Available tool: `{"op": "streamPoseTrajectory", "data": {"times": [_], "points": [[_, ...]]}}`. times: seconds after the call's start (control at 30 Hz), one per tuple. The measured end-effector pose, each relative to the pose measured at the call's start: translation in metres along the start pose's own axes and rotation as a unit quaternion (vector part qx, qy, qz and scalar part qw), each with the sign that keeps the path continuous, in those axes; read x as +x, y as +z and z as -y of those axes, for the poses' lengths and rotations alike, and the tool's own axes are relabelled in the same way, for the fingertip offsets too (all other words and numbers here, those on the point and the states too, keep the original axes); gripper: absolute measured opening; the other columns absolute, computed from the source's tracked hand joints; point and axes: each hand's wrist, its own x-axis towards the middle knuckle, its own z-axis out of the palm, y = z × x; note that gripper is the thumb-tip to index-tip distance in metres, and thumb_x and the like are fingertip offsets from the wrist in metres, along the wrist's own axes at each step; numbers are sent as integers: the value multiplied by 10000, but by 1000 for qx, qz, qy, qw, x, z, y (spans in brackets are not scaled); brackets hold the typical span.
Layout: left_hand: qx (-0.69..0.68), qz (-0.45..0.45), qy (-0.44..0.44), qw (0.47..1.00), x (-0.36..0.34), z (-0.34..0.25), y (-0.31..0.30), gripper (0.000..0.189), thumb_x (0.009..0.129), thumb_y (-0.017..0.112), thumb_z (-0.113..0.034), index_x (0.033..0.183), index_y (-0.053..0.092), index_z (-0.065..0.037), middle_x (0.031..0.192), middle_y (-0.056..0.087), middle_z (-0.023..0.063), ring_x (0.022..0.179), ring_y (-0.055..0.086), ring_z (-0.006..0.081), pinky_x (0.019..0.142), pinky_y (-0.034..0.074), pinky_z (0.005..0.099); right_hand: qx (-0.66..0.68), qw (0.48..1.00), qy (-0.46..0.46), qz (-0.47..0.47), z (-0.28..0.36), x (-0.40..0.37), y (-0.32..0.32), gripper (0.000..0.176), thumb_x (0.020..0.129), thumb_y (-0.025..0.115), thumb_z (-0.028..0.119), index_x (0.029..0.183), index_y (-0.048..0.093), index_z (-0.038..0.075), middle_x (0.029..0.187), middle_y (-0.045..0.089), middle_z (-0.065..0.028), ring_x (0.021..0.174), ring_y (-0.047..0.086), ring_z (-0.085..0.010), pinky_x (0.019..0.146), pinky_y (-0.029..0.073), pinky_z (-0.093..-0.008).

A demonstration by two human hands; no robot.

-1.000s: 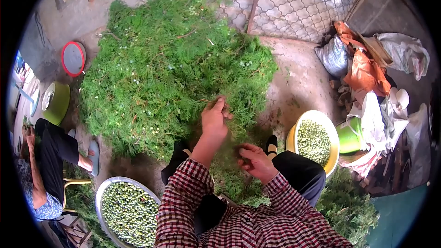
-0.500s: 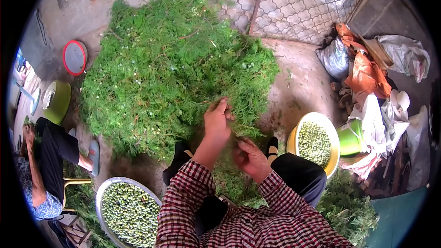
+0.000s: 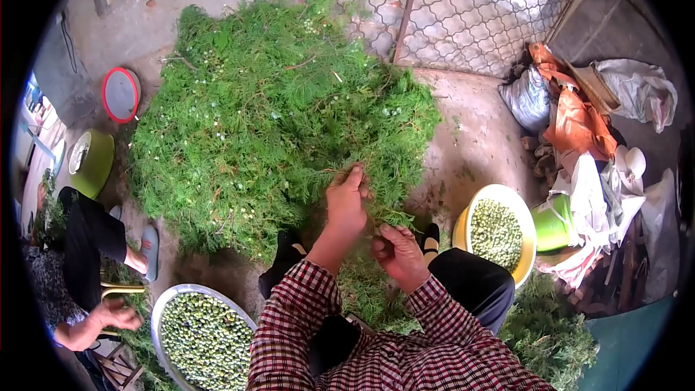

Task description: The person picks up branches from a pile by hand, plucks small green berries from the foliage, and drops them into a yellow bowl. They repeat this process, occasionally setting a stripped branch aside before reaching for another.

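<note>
My left hand (image 3: 344, 201) is closed on a leafy green evergreen sprig (image 3: 329, 174), in front of the big heap of cut evergreen branches (image 3: 239, 116). Lower and to the right, my right hand (image 3: 403, 255) has its thumb and fingers pinched together, close to the hanging green tips of foliage (image 3: 393, 215). Whatever lies between those fingertips is too small to make out. Small pale green berries (image 3: 206, 333) fill a metal basin at lower left. More of them lie in a yellow basin (image 3: 459, 226) by my right knee.
At the left a seated person (image 3: 94, 246) holds greenery, one hand near the metal basin (image 3: 163, 298). A red-rimmed sieve (image 3: 121, 94) and a green tub (image 3: 98, 166) stand behind. Sacks (image 3: 525, 98) and a bright green bucket (image 3: 552, 223) are at right. Loose foliage (image 3: 550, 322) lies below.
My right hand has risen slightly toward the foliage below my left hand. My left hand still grips the sprig. The other person's near hand has moved down toward the metal basin.
</note>
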Motion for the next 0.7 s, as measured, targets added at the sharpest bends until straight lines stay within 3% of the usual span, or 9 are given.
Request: {"op": "streamPoseTrajectory", "data": {"times": [0.13, 0.23, 0.33, 0.43, 0.5, 0.57, 0.6, 0.63, 0.7], "points": [[14, -8, 0, 1000, 1, 1, 1, 137, 830, 575, -135, 934, 578, -47, 738, 534, 29, 531, 421, 94, 480, 373, 250, -8, 999, 17, 25, 1, 1, -3, 170, 789, 611, 53, 664, 505, 96, 583, 434, 18, 500, 382, -107, 450, 291, -241], [23, 8, -6, 1000, -1, 0, 0, 142, 824, 584, -136, 932, 579, -45, 730, 531, 28, 514, 413, 95, 447, 357, 252, -60, 996, 41, 57, 5, -3, -4, 106, 784, 589, 68, 828, 493, 81, 688, 478, 8, 539, 385, -82, 474, 294, -222], [5, 31, -27, 999, 2, 2, -4, 140, 821, 587, -137, 925, 577, -44, 721, 524, 28, 499, 405, 95, 415, 339, 254, -64, 992, 42, 95, 7, -1, -13, 115, 783, 590, 72, 849, 496, 74, 672, 471, 12, 515, 379, -71, 450, 285, -213], [12, 22, -36, 999, -4, -1, 1, 131, 824, 584, -136, 920, 578, -47, 716, 524, 31, 498, 405, 94, 400, 333, 252, -22, 996, 68, 43, -1, 0, -23, 131, 783, 593, 83, 867, 499, 47, 641, 451, 28, 482, 379, -54, 426, 295, -206], [21, -2, -12, 1000, 3, -5, -3, 118, 826, 579, -132, 909, 577, -48, 712, 522, 30, 496, 402, 94, 403, 337, 250, -360, 925, -2, 120, -2, -11, -30, 148, 766, 595, 80, 880, 509, 41, 677, 488, -5, 514, 443, -84, 453, 348, -220], [27, -52, 11, 998, 12, -17, -1, 95, 830, 572, -124, 891, 576, -51, 702, 515, 22, 491, 392, 93, 412, 347, 248, -240, 959, 124, 88, 0, -28, -19, 159, 750, 576, 61, 896, 515, 48, 754, 508, -50, 581, 473, -123, 499, 371, -231], [-42, -10, 12, 999, 15, -19, -6, 87, 831, 572, -124, 875, 573, -49, 694, 506, 13, 484, 380, 93, 412, 339, 251, -180, 965, 183, 59, 2, -37, -13, 168, 742, 567, 52, 903, 518, 51, 793, 519, -72, 614, 488, -142, 523, 382, -237], [-41, 12, 0, 999, 16, -21, -9, 92, 835, 568, -136, 886, 575, -60, 692, 504, 10, 481, 373, 89, 415, 327, 246, -217, 967, 127, 39, 3, -39, -16, 170, 752, 559, 35, 912, 505, 49, 708, 483, -32, 524, 414, -92, 447, 320, -205], [-43, 59, -21, 997, 16, -22, -12, 104, 843, 558, -155, 917, 576, -83, 687, 502, 6, 475, 362, 82, 424, 307, 234, -73, 995, 60, 30, 31, -46, -20, 224, 728, 549, 4, 939, 491, 51, 697, 492, -23, 491, 377, -64, 410, 286, -187]]}}
